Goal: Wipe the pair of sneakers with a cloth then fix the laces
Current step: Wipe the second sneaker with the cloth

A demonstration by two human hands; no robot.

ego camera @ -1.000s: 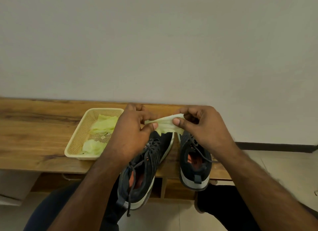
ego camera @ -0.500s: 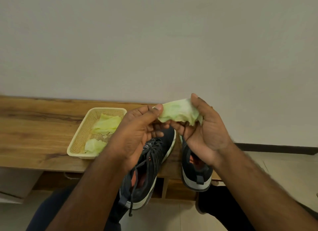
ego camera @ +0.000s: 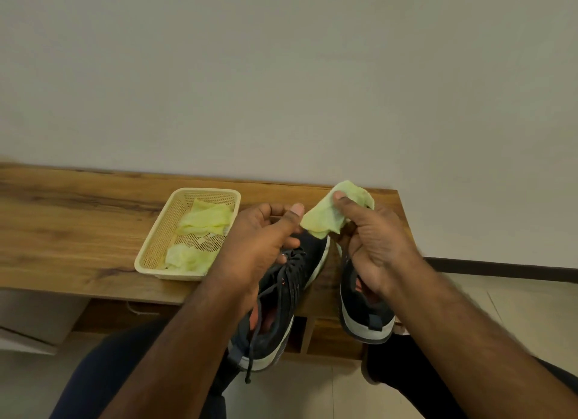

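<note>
The right hand [ego camera: 375,243] pinches a pale green cloth [ego camera: 331,214] between thumb and fingers, the fabric bunched and raised above the toes of the two sneakers. The left hand [ego camera: 262,240] is held just beside it, fingers loosely curled and thumb extended toward the cloth's near corner; whether the thumb touches the fabric cannot be told, and the hand grips nothing that shows. Below the hands, the left sneaker [ego camera: 275,306] lies angled across the front edge of the bench [ego camera: 78,231], heel overhanging, its laces [ego camera: 266,296] slack and one end dangling past the sole. The right sneaker [ego camera: 362,312] stands nearly parallel to it, apart by a narrow strip of wood, its upper largely hidden by the right wrist. To the left sits a basket [ego camera: 150,259] holding spare cloths [ego camera: 203,220].

The step in hand appears to be folding the cloth into a pad before wiping. Done well, it would leave a flat, firm face under the fingertips, with loose corners tucked in so they cannot snag the laces. The free hand would best steady one sneaker, preferably drawn back from the edge first, since the overhanging heel may tip under pressure. Strokes from toe to heel, turning the pad as it soils, seem advisable.
</note>
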